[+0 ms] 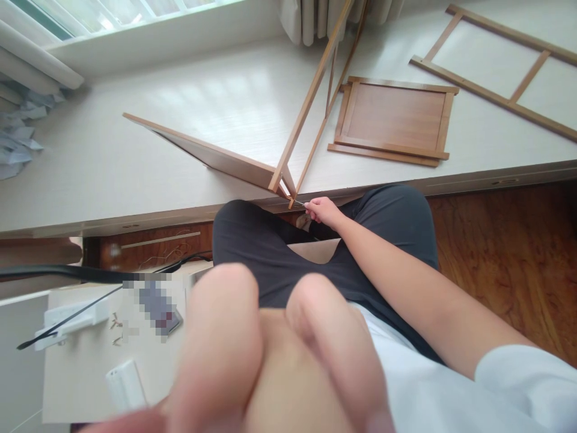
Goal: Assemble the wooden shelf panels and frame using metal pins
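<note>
Two open wooden frames (pixel 310 96), one panel on edge (pixel 225 161) and one pile of flat panels (pixel 396 117), their exact number being hard to tell, are occupying the bench (pixel 135 168). One right hand (pixel 323 211) is holding one thin metal tool (pixel 300 203), and two legs (pixel 252 240) are showing. Two white devices (pixel 125 385) and one dark flat device (pixel 174 323) are lying at lower left, while two curtains (pixel 27 51) are hanging near one window (pixel 103 17).

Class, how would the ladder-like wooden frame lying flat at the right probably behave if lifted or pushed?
The ladder-like wooden frame is probably stiff, since its rails look straight. It seems light for its size, being mostly open between crossbars. Pushed, it would likely slide rather than tip, as it lies flat.
</note>
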A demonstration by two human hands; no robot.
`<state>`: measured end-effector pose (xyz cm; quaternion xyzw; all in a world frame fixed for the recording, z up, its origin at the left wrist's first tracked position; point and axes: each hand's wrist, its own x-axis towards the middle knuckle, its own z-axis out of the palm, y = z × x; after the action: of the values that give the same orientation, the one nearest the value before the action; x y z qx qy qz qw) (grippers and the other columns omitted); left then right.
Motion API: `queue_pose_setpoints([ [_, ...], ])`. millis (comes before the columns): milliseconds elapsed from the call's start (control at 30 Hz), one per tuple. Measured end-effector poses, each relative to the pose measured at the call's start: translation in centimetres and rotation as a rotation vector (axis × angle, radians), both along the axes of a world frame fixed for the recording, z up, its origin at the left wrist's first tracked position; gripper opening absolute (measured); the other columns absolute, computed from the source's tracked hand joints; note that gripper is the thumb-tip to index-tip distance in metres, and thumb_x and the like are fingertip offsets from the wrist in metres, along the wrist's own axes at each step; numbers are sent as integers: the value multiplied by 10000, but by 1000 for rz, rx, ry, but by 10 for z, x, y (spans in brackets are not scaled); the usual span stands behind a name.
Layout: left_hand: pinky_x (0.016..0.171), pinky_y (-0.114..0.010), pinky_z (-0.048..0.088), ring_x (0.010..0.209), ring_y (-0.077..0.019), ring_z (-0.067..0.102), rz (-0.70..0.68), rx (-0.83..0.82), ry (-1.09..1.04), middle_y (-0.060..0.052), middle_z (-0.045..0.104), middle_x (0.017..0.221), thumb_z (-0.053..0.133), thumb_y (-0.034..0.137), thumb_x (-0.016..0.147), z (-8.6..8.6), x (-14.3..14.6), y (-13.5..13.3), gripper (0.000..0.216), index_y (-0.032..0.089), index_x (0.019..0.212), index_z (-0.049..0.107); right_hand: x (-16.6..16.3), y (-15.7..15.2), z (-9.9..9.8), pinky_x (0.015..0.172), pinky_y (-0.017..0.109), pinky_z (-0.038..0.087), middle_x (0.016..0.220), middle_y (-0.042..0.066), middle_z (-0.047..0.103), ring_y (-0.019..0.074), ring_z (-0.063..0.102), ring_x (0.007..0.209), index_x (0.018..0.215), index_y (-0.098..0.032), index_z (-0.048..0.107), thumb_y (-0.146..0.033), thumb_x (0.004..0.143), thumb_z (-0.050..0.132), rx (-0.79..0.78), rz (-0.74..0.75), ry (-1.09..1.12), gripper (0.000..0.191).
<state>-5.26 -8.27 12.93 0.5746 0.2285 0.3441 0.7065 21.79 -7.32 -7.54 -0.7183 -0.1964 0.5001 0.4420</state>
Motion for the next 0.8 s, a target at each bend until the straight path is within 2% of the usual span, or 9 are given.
queue_pose_setpoints([
  [100, 757, -448, 545, 892, -267, 634, -127, -171, -39, -55, 743, 899, 393, 574, 947, 37, 53, 25, 336, 337, 886, 623, -1, 1, -5, 436, 217, 346, 464, -27, 540, 83, 436, 389, 653, -158, 624, -271, 927, 590, 24, -4, 27, 299],
  [167, 710, -373, 536, 804, -220, 622, -103, -212, -51, -57, 763, 892, 441, 533, 973, 36, 73, 34, 325, 263, 828, 550, -1, 1, -7, 435, 217, 336, 464, -28, 536, 82, 430, 389, 652, -161, 620, -286, 925, 592, 35, -1, 30, 302],
  [233, 691, -316, 515, 782, -185, 624, -25, -236, 17, -68, 762, 922, 476, 494, 976, 12, 83, 44, 318, 227, 814, 533, -1, 1, -8, 439, 218, 335, 462, -26, 535, 83, 431, 386, 642, -161, 617, -304, 919, 598, 46, 1, 27, 312],
  [400, 573, -203, 412, 769, -135, 603, 159, -263, 349, -82, 743, 1019, 609, 388, 882, -72, 83, 75, 204, 192, 828, 588, -2, 2, -5, 427, 223, 323, 434, -20, 516, 84, 413, 361, 606, -157, 617, -349, 913, 609, 37, -4, 62, 361],
  [467, 527, -189, 375, 736, -129, 582, 161, -233, 502, -74, 735, 980, 631, 344, 837, -95, 82, 80, 161, 183, 831, 627, -3, 3, -4, 417, 223, 319, 422, -21, 504, 84, 405, 356, 596, -157, 613, -342, 915, 606, 30, -20, 111, 369],
  [533, 523, -188, 381, 736, -132, 587, 73, -262, 589, -76, 733, 973, 629, 327, 819, -111, 84, 79, 151, 178, 826, 646, -3, 4, -2, 412, 218, 322, 421, -20, 499, 83, 404, 359, 590, -157, 608, -333, 918, 605, 24, -38, 164, 372],
  [633, 551, -197, 423, 808, -148, 629, -20, -283, 615, -77, 727, 1093, 620, 314, 820, -126, 92, 72, 151, 190, 892, 669, -4, 5, 1, 407, 211, 326, 431, -19, 497, 81, 407, 369, 593, -156, 599, -339, 916, 618, 19, -54, 221, 371],
  [733, 590, -223, 466, 903, -177, 645, -70, -188, 601, -71, 696, 1189, 599, 280, 840, -138, 102, 67, 245, 217, 1063, 678, -4, 6, 2, 409, 206, 338, 449, -18, 503, 81, 414, 380, 601, -159, 583, -349, 911, 632, 22, -70, 268, 367],
  [800, 643, -255, 501, 931, -189, 636, -157, -103, 618, -78, 680, 1199, 581, 264, 859, -144, 107, 66, 320, 223, 1164, 671, -4, 6, 3, 414, 207, 348, 453, -18, 504, 82, 416, 383, 600, -163, 567, -346, 915, 626, 16, -78, 292, 369],
])
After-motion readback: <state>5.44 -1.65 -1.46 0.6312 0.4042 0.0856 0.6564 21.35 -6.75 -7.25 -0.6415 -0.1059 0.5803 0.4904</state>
